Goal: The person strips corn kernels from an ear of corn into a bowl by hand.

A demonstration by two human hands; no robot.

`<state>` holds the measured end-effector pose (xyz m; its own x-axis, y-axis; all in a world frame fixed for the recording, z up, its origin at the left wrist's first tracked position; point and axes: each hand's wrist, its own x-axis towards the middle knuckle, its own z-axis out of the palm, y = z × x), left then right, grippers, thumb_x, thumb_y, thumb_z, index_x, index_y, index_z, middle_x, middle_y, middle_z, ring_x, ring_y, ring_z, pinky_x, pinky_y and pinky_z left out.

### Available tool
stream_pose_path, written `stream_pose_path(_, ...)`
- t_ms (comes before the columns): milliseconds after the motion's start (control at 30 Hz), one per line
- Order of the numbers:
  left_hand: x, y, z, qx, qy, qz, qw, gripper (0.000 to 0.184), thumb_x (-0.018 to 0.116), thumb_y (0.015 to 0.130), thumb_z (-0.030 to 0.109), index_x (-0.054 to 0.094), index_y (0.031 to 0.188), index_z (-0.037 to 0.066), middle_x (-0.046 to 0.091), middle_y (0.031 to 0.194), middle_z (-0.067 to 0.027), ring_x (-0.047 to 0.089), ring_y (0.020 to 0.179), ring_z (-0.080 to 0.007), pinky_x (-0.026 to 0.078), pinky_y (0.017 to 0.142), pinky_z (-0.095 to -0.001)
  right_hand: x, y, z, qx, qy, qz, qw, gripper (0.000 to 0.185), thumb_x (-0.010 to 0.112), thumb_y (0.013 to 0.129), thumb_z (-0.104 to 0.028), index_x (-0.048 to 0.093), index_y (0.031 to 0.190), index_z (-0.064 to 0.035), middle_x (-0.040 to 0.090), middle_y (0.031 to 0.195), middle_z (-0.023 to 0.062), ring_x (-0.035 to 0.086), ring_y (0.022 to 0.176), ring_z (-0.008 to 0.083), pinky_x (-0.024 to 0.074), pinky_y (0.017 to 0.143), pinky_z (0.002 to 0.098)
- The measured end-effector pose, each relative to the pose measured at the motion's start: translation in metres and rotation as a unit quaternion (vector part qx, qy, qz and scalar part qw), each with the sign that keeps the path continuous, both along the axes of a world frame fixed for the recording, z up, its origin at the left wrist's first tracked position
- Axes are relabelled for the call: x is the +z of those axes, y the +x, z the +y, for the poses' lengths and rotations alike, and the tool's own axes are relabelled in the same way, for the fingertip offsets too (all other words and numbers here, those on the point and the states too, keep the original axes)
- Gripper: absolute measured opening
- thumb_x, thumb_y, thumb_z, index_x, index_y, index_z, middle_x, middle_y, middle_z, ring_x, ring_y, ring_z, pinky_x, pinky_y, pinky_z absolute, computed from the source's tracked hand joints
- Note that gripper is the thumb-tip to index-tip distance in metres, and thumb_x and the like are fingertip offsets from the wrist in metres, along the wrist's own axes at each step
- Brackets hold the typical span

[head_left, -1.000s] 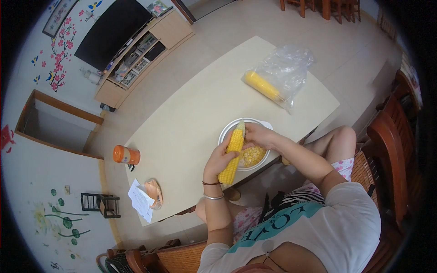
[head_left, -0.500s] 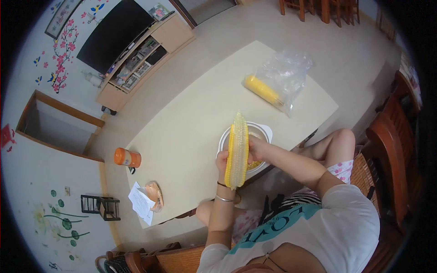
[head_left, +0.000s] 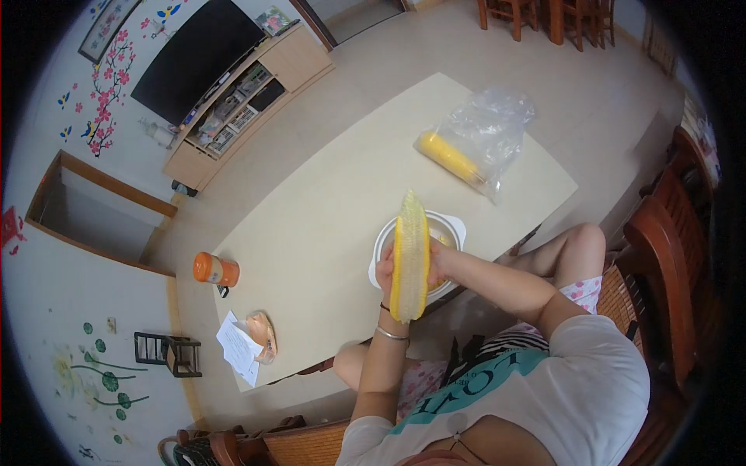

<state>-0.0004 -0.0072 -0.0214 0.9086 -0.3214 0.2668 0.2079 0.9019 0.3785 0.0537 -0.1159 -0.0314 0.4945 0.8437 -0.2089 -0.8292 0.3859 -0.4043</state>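
Note:
An ear of corn is held up over the white bowl, its tip pointing away from me. A broad pale band without kernels runs down its near face, with yellow kernels along the edges. My left hand is wrapped round the ear's left side. On the right side, my right hand grips the same ear, most of its fingers hidden behind it. Some yellow bits show inside the bowl, which is largely covered by the hands and corn.
On the cream table lies a clear plastic bag with another yellow ear of corn in it. To the left are an orange-lidded jar, papers and an orange packet. Wooden chairs stand at the right.
The ear has turned slightly in my hands, so more of the pale stripped face shows. Both hands have shifted a little to the right and remain on it.

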Motion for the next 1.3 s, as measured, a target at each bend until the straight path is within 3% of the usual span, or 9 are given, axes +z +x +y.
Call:
stream_pose_path(333, 0.0, -0.003, -0.005, -0.041, -0.081, -0.02, 0.996, 0.061, 0.051, 0.076, 0.031, 0.047, 0.117, -0.015, 0.053, 0.104, -0.032, 0.058, 0.059, -0.034, 0.048, 0.05, -0.0388, 0.027, -0.005, -0.005, 0.046, -0.027, 0.029, 0.998, 0.021, 0.047, 0.093, -0.018, 0.059, 0.1, -0.0017, 0.062, 0.098, 0.0122, 0.063, 0.089, 0.0214, 0.0542, 0.077, 0.0335)
stream_pose_path(400, -0.034, -0.001, 0.004, -0.015, -0.086, 0.012, 0.996, 0.063, 0.052, 0.075, 0.032, 0.046, 0.116, -0.015, 0.052, 0.101, -0.0307, 0.056, 0.058, -0.0332, 0.046, 0.048, -0.0377, -0.069, 0.004, 0.04, -0.03, 0.253, -0.042, 0.966, 0.022, 0.047, 0.093, -0.018, 0.059, 0.102, -0.0019, 0.063, 0.099, 0.0123, 0.063, 0.09, 0.0214, 0.0542, 0.077, 0.0332)
stream_pose_path(467, -0.026, -0.002, 0.0, 0.008, -0.052, 0.014, 0.999, 0.066, 0.051, 0.074, 0.036, 0.045, 0.115, -0.016, 0.051, 0.09, -0.0269, 0.053, 0.055, -0.0301, 0.042, 0.045, -0.035, -0.08, 0.006, 0.041, -0.045, 0.258, -0.066, 0.963, 0.023, 0.048, 0.093, -0.019, 0.059, 0.104, -0.0018, 0.063, 0.099, 0.0122, 0.063, 0.089, 0.0211, 0.0542, 0.076, 0.0328)
stream_pose_path(533, 0.01, -0.008, -0.011, 0.03, 0.002, 0.0, 1.0, 0.07, 0.05, 0.074, 0.041, 0.044, 0.113, -0.017, 0.05, 0.075, -0.0217, 0.05, 0.051, -0.026, 0.038, 0.041, -0.0315, -0.008, -0.002, 0.002, 0.0, -0.007, -0.039, 0.999, 0.024, 0.049, 0.093, -0.019, 0.059, 0.106, -0.0016, 0.063, 0.1, 0.012, 0.063, 0.088, 0.0206, 0.0542, 0.075, 0.0325)
stream_pose_path(633, 0.028, -0.01, -0.015, 0.032, 0.051, -0.03, 0.998, 0.074, 0.05, 0.074, 0.046, 0.043, 0.111, -0.018, 0.05, 0.063, -0.0176, 0.046, 0.047, -0.0222, 0.033, 0.038, -0.0282, 0.013, -0.007, -0.006, 0.002, -0.058, -0.033, 0.998, 0.025, 0.049, 0.093, -0.02, 0.059, 0.106, -0.0015, 0.063, 0.1, 0.0118, 0.063, 0.087, 0.0205, 0.054, 0.075, 0.032)
stream_pose_path(767, -0.001, -0.003, -0.003, 0.033, 0.073, -0.053, 0.995, 0.073, 0.053, 0.073, 0.042, 0.042, 0.115, -0.017, 0.056, 0.078, -0.0216, 0.051, 0.051, -0.0244, 0.037, 0.04, -0.0284, 0.011, -0.009, -0.005, -0.034, -0.056, -0.079, 0.995, 0.025, 0.049, 0.093, -0.02, 0.059, 0.107, -0.0013, 0.063, 0.1, 0.0116, 0.063, 0.086, 0.0202, 0.0538, 0.075, 0.0313)
stream_pose_path(900, 0.045, -0.016, 0.003, -0.012, 0.126, -0.042, 0.991, 0.069, 0.055, 0.071, 0.029, 0.043, 0.128, -0.008, 0.058, 0.109, -0.0269, 0.063, 0.078, -0.0299, 0.053, 0.068, -0.0343, 0.05, -0.027, -0.016, -0.083, -0.165, -0.226, 0.956, 0.024, 0.049, 0.093, -0.019, 0.059, 0.106, -0.0013, 0.063, 0.099, 0.0109, 0.061, 0.088, 0.0194, 0.052, 0.077, 0.0302)
stream_pose_path(1033, 0.074, -0.019, 0.022, 0.117, 0.371, 0.024, 0.921, 0.072, 0.054, 0.073, 0.016, 0.034, 0.14, -0.005, 0.053, 0.125, -0.0179, 0.056, 0.106, -0.0223, 0.046, 0.088, -0.0298, 0.042, -0.01, -0.012, 0.029, -0.313, -0.313, 0.896, 0.025, 0.046, 0.093, -0.018, 0.058, 0.109, -0.0022, 0.063, 0.1, 0.0101, 0.058, 0.096, 0.0173, 0.0479, 0.081, 0.0285)
stream_pose_path(1300, 0.075, -0.014, 0.034, 0.114, 0.525, 0.024, 0.843, 0.074, 0.051, 0.075, -0.004, 0.027, 0.145, 0.0, 0.046, 0.133, -0.0095, 0.049, 0.113, -0.0159, 0.043, 0.091, -0.0255, 0.027, 0.003, -0.029, -0.088, -0.055, -0.14, 0.985, 0.034, 0.041, 0.091, -0.015, 0.049, 0.121, -0.0027, 0.061, 0.104, 0.0061, 0.061, 0.09, 0.0147, 0.0532, 0.073, 0.0305)
